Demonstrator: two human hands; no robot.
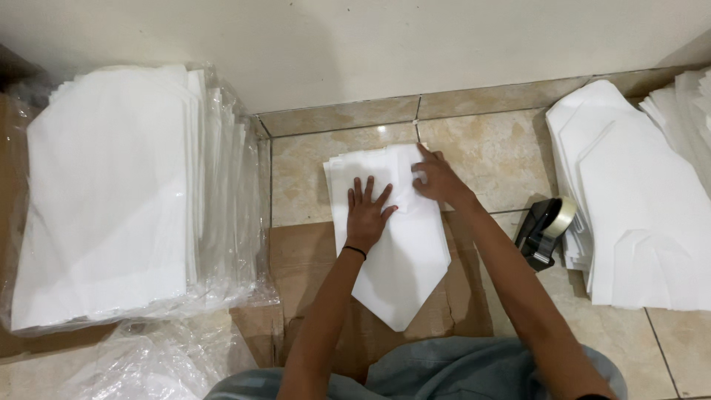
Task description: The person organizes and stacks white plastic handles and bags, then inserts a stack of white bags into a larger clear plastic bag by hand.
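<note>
A white paper sheet [406,259], folded to a point toward me, lies on flattened brown cardboard [304,259] over a tiled floor. My left hand [366,213] rests flat on the paper's middle with fingers spread; a thin black band circles its wrist. My right hand [437,178] presses on the paper's upper right part, its fingers together near the top edge. Neither hand grips anything.
A tall stack of white sheets in clear plastic wrap [111,192] stands at the left. Piles of folded white paper [637,200] lie at the right. A black tape dispenser [546,226] sits between them and my right arm. A wall [370,44] runs close behind.
</note>
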